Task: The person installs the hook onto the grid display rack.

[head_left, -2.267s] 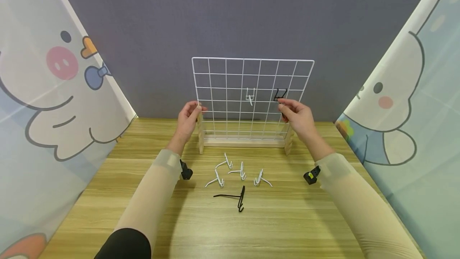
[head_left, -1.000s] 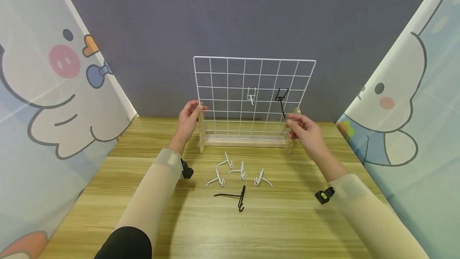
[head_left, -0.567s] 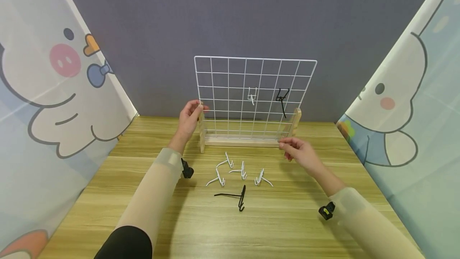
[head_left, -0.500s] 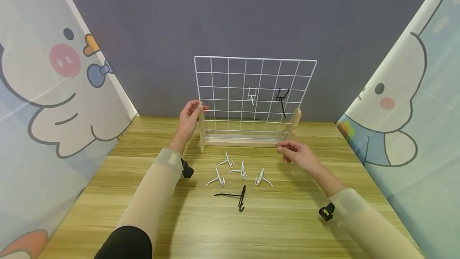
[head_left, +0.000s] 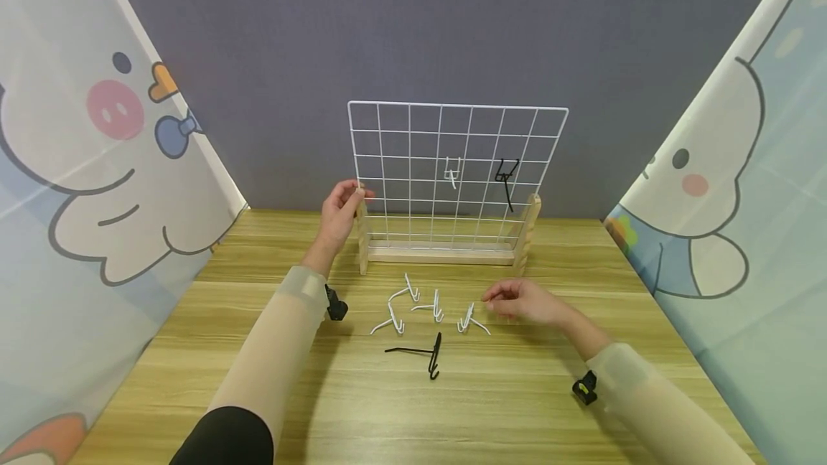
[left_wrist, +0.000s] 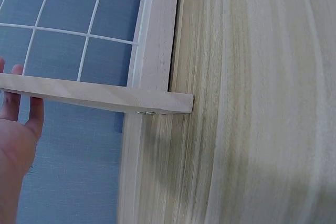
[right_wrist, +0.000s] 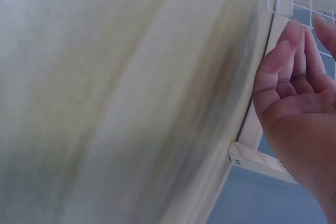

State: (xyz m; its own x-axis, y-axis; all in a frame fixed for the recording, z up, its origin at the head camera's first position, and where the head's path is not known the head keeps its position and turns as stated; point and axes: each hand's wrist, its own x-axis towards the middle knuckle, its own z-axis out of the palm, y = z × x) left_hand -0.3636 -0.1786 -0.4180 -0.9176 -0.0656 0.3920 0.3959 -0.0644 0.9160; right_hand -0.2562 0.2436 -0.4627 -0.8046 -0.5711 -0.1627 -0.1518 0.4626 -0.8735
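A white wire grid panel (head_left: 457, 104) stands upright in a wooden stand (head_left: 439, 255). My left hand (head_left: 337, 217) grips the stand's left post (left_wrist: 105, 94) near its top, with the fingers behind the wood in the left wrist view. On the grid hang a white hook (head_left: 451, 175) and, to its right, a black hook (head_left: 505, 178) with its prong angled down. My right hand (head_left: 526, 301) is over the table with nothing in its loosely bent fingers, just right of a white hook (head_left: 468, 318).
Three more white hooks lie on the wooden table (head_left: 517, 393): one at the back (head_left: 405, 288), one in the middle (head_left: 431, 306), one at the left (head_left: 390, 321). Closer to me lies a black hook (head_left: 434, 352). A grey wall (head_left: 258, 56) rises behind the rack.
My right hand has let go of the black hook, which now hangs on the grid, and has come down toward the white hooks. My left hand keeps its grip on the post.
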